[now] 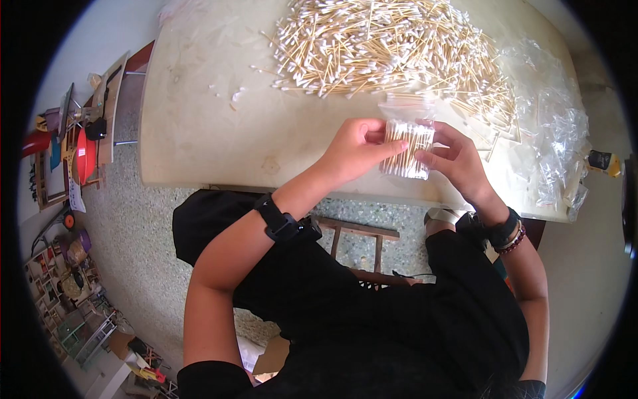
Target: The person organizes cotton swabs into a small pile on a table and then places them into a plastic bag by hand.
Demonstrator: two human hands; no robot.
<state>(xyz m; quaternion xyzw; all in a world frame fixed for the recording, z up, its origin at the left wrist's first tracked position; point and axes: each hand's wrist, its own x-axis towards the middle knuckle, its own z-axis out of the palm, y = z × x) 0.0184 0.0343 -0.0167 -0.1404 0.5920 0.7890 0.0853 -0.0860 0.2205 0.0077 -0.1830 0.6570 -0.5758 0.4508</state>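
Observation:
Between my two hands, above the front edge of the table, is a clear plastic zip bag (407, 108) filled with cotton swabs (396, 130) packed side by side. My left hand (363, 145) grips the bag's left side, thumb across its front. On the right side my right hand (451, 154) holds it too, thumb on the front and fingers behind. The bag's top flap stands up above the swabs; whether its seal is closed I cannot tell. Just beyond lies a large loose pile of cotton swabs (379, 45) with white tips and wooden sticks.
Clear plastic bags (553, 129) lie heaped along the right side of the pale table (209, 129). A few cotton scraps (238, 94) rest left of the pile. Below the table edge is a wooden stool or frame (356, 228). A yellow-and-black container (604, 163) is off the right edge.

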